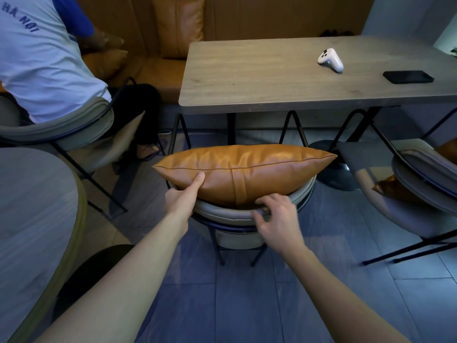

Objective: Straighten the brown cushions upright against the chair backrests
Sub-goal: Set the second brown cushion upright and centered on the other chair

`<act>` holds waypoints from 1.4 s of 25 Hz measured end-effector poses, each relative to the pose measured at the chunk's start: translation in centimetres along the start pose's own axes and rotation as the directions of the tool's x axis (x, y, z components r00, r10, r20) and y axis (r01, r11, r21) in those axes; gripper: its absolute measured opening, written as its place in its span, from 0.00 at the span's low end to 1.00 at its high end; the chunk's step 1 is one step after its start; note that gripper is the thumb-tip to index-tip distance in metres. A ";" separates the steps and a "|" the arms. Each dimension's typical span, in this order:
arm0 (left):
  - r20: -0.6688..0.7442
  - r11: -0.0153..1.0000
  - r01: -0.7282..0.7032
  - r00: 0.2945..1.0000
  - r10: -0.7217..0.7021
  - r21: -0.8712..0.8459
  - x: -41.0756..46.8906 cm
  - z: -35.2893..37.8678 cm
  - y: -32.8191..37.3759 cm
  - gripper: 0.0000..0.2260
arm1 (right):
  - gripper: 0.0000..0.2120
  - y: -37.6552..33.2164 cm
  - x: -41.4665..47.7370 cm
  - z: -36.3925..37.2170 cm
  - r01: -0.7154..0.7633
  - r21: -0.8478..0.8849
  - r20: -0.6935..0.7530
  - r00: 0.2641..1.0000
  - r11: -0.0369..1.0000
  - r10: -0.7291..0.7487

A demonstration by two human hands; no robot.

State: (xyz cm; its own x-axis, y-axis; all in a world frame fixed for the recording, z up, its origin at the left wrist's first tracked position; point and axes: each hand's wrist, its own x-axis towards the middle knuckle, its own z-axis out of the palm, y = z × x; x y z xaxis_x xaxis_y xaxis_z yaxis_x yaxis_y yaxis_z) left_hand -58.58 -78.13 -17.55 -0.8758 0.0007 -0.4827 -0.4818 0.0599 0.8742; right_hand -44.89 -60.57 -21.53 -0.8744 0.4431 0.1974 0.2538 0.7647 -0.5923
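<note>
A brown leather cushion (247, 169) stands on edge along the curved grey backrest (230, 214) of the chair right in front of me. My left hand (184, 194) grips the cushion's left end, thumb pressed on its near face. My right hand (277, 216) rests on the backrest's top rim just under the cushion, fingers spread and curled, touching the cushion's lower edge. A second brown cushion (393, 189) lies slumped on the chair at the right. Another brown cushion (178, 26) leans upright on the bench at the back.
A wooden table (272, 78) stands beyond the chair, with a white controller (330, 59) and a black phone (408, 76) on it. A person in a white shirt (42, 58) sits in the chair at the left. A round table (32, 219) is at my near left.
</note>
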 end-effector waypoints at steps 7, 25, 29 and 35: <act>0.091 1.000 0.009 0.996 -0.007 -0.025 -0.1 -0.4 0.4 0.32 | 0.49 -0.6 2.2 -0.8 -0.779 0.515 0.245 0.534 0.358 0.809; 0.084 1.000 -0.005 0.996 0.004 0.006 0.4 -0.4 -1.1 0.38 | 0.42 2.2 -0.2 0.1 -0.702 0.631 0.285 0.605 0.329 0.744; 0.129 1.000 -0.004 0.992 0.003 0.003 -0.1 -0.2 -0.6 0.41 | 0.52 2.0 -0.3 -0.9 -0.717 0.559 0.291 0.639 0.416 0.712; 0.264 1.000 0.019 0.964 -0.015 -0.013 -2.2 -2.8 -1.1 0.42 | 0.36 -0.4 -2.2 -2.1 -0.490 -0.102 -0.057 0.872 0.866 0.487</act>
State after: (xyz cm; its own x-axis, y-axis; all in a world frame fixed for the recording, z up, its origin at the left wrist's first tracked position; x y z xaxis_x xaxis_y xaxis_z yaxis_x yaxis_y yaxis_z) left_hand -56.22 -80.97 -17.34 -0.8297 0.2633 -0.4922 -0.4986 0.0467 0.8656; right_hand -42.24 -60.87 -20.06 -0.6150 0.7852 -0.0717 0.6903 0.4923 -0.5302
